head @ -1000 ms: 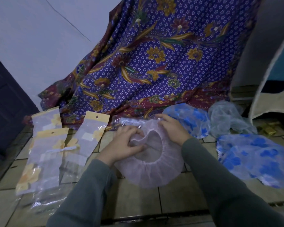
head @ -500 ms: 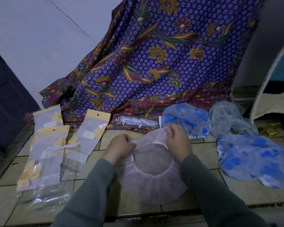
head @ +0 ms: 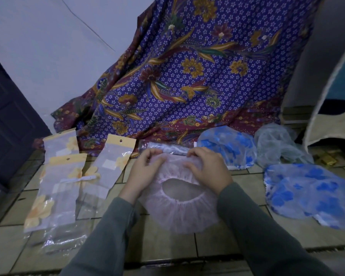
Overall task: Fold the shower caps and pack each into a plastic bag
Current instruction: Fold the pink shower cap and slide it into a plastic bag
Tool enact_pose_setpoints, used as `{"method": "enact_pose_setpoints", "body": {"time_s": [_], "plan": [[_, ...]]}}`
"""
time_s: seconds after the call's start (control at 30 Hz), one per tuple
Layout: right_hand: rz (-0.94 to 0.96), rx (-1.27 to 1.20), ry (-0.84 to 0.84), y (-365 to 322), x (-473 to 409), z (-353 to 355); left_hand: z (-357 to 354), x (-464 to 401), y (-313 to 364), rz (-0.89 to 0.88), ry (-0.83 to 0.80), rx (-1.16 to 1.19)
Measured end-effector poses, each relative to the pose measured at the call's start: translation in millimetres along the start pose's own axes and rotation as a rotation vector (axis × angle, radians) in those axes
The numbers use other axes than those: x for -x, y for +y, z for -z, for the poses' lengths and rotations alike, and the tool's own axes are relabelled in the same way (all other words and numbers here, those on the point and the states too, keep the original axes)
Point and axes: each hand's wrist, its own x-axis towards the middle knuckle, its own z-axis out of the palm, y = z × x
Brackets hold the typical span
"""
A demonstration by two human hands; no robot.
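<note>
A pale pink shower cap (head: pixel 179 214) lies on the tiled floor in front of me, its elastic-rimmed opening facing up. My left hand (head: pixel 144 172) grips the cap's far left edge with curled fingers. My right hand (head: pixel 208 170) lies over the far right part, its fingers and thumb curled on the thin material. Several plastic bags with yellow header cards (head: pixel 119 156) lie to the left, one of them (head: pixel 65 180) overlapping a clear bag (head: pixel 67 234). A narrow clear packet (head: pixel 165 148) lies just beyond my fingers.
Two blue-flowered shower caps (head: pixel 230 148) (head: pixel 311 194) and a clear greyish one (head: pixel 275 148) lie to the right. A purple batik cloth (head: pixel 187 76) hangs behind. A dark door (head: pixel 8 126) stands at the left. A mat edge (head: pixel 327 116) leans at the right.
Both hands moved away from me with the cap's far edge. The cap's opening, earlier between my hands, now lies nearer me, below them.
</note>
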Motion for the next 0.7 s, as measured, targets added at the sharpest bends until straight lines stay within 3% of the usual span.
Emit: {"method": "enact_pose_setpoints", "body": {"time_s": [0.13,0.23,0.43,0.5,0.7], "plan": [[-0.116,-0.209,0.052,6,-2,1,8,4,-5,-0.073,-0.107,-0.149],[-0.147,-0.223,0.133,15,1,3,14,3,-16,0.016,-0.072,-0.345],[-0.187,-0.180,0.060,16,9,-3,15,2,-17,-0.009,-0.249,-0.112],[-0.167,-0.212,0.043,14,8,0,15,-3,-17,-0.006,-0.204,-0.076],[-0.152,-0.167,0.104,21,3,0,7,-7,-18,-0.092,0.050,-0.361]]}}
